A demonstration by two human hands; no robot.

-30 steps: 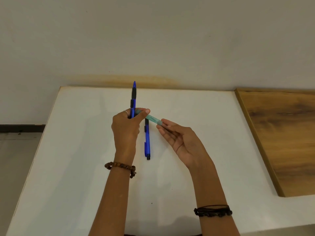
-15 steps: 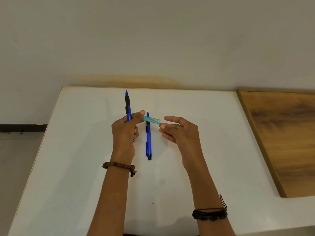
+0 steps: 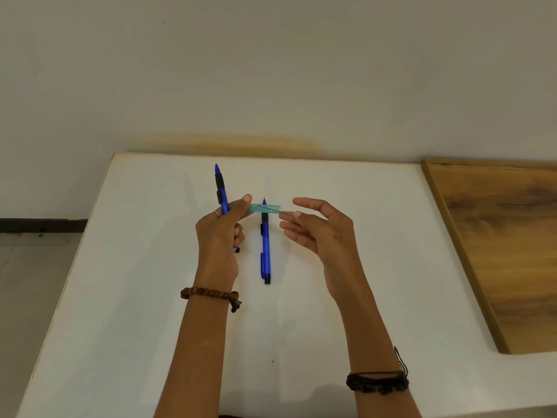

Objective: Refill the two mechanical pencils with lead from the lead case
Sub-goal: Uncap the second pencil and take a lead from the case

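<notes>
One blue mechanical pencil (image 3: 221, 191) is gripped upright in the curled left hand (image 3: 220, 233), whose thumb and forefinger also pinch the teal lead case (image 3: 265, 208) held level above the table (image 3: 150, 297). The right hand (image 3: 319, 227), at 3 o'clock of the case, is half spread, its fingertips (image 3: 297, 214) at the case's end; whether they touch cannot be told. The second pencil (image 3: 265, 248) lies at 6 o'clock below the case, which is judged light, smooth and slippery, its leads brittle, best held by its flat sides.
</notes>
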